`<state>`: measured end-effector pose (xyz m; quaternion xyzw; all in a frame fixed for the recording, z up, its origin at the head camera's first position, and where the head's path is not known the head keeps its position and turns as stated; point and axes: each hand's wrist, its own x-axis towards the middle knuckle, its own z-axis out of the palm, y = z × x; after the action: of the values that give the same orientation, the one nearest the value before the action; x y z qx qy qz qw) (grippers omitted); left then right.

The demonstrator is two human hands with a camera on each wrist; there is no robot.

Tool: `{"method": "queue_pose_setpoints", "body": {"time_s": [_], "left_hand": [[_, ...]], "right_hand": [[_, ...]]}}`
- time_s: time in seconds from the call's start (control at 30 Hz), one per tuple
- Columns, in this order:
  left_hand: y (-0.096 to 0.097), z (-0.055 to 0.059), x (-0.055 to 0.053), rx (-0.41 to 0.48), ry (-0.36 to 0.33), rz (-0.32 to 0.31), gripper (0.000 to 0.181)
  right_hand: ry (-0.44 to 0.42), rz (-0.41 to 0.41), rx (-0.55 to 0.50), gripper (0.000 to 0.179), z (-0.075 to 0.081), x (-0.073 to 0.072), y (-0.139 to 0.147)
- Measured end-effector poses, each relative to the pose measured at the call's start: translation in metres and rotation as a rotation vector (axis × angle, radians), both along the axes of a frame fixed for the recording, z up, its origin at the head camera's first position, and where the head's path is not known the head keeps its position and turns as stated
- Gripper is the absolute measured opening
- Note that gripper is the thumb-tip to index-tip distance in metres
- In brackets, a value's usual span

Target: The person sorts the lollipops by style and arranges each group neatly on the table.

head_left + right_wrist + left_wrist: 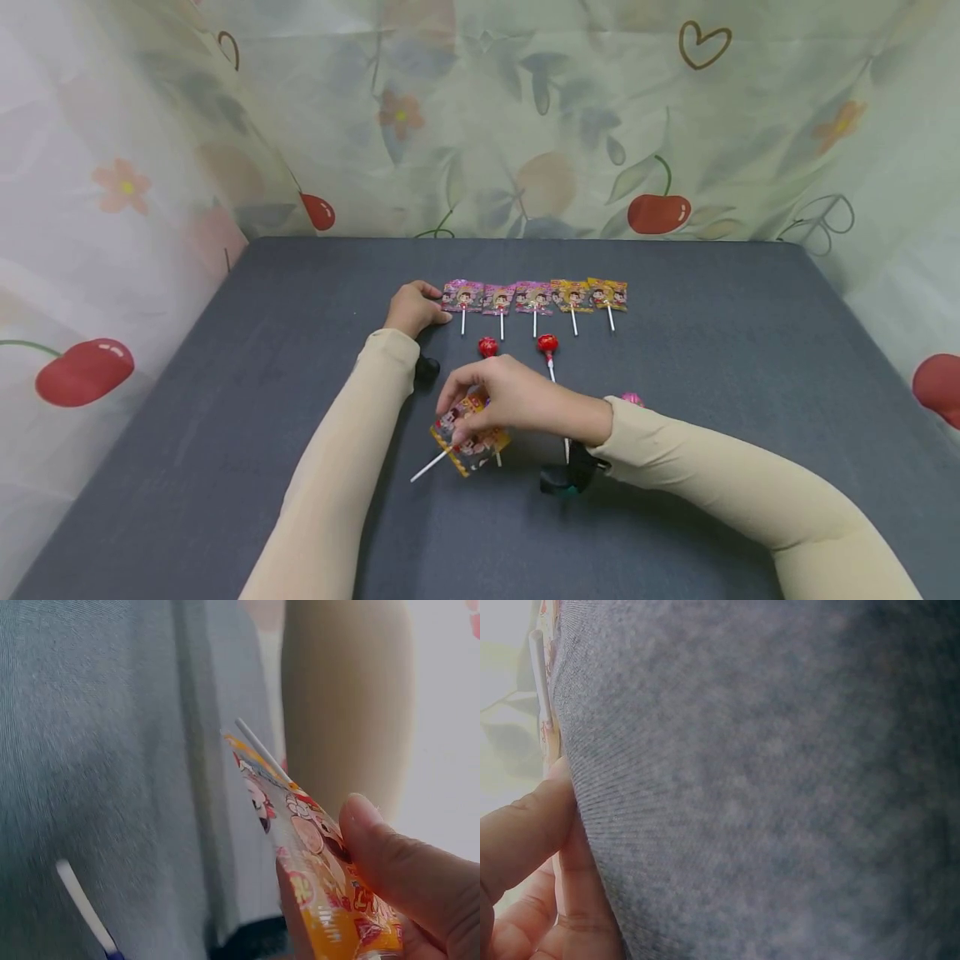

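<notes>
My right hand (513, 396) pinches a lollipop in an orange printed wrapper (311, 847) between thumb and fingers, above the table's middle. Its white stick (430, 466) points down and left. Further back, my left hand (414, 308) rests at the left end of a row of wrapped lollipops. Its fingertips touch the edge of the leftmost pink-wrapped lollipop (462, 297). More pink-wrapped lollipops (534, 297) and orange-wrapped lollipops (609, 294) follow to the right, sticks toward me. Part of the held wrapper is hidden by my right fingers.
Two lollipops with red heads (487, 347) (547, 343) lie in front of the row. A pink lollipop head (632, 399) shows beside my right sleeve. Another white stick (82, 904) lies below my right hand. The dark table (720, 333) meets patterned curtains at its back and sides.
</notes>
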<state>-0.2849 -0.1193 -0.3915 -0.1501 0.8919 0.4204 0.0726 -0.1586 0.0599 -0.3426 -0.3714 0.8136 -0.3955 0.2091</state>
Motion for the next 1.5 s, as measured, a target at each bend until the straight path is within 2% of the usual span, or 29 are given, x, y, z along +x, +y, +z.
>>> {"method": "queue_pose_setpoints", "body": {"time_s": [0.27, 0.37, 0.67, 0.73, 0.8, 1.03, 1.2, 1.37, 1.5], "left_hand": [[-0.001, 0.000, 0.000, 0.008, 0.008, -0.009, 0.041], [-0.002, 0.000, 0.000, 0.003, -0.001, -0.006, 0.041], [-0.002, -0.001, -0.001, 0.008, -0.032, 0.008, 0.040], [-0.002, -0.002, -0.001, 0.008, -0.032, 0.011, 0.040], [-0.001, -0.002, -0.001, 0.009, -0.028, 0.013, 0.040], [-0.001, -0.002, -0.002, 0.014, -0.018, 0.006, 0.040], [-0.002, -0.001, -0.002, 0.016, -0.008, -0.003, 0.040], [-0.003, -0.002, -0.002, -0.001, 0.012, -0.014, 0.041], [-0.003, -0.003, -0.002, 0.013, -0.002, -0.006, 0.041]], "right_hand": [[0.037, -0.063, -0.017, 0.030, 0.014, -0.012, 0.029], [0.006, -0.104, -0.034, 0.036, 0.021, -0.016, 0.041], [-0.150, -0.309, -0.092, 0.049, 0.034, -0.029, 0.077], [-0.154, -0.349, -0.111, 0.049, 0.035, -0.032, 0.085], [-0.132, -0.382, -0.128, 0.049, 0.037, -0.036, 0.093], [0.028, -0.517, -0.143, 0.052, 0.039, -0.049, 0.121], [0.032, -0.662, -0.193, 0.053, 0.034, -0.056, 0.136], [0.045, -0.733, -0.268, 0.052, 0.022, -0.063, 0.149], [0.067, -0.791, -0.348, 0.044, 0.009, -0.070, 0.160]]}}
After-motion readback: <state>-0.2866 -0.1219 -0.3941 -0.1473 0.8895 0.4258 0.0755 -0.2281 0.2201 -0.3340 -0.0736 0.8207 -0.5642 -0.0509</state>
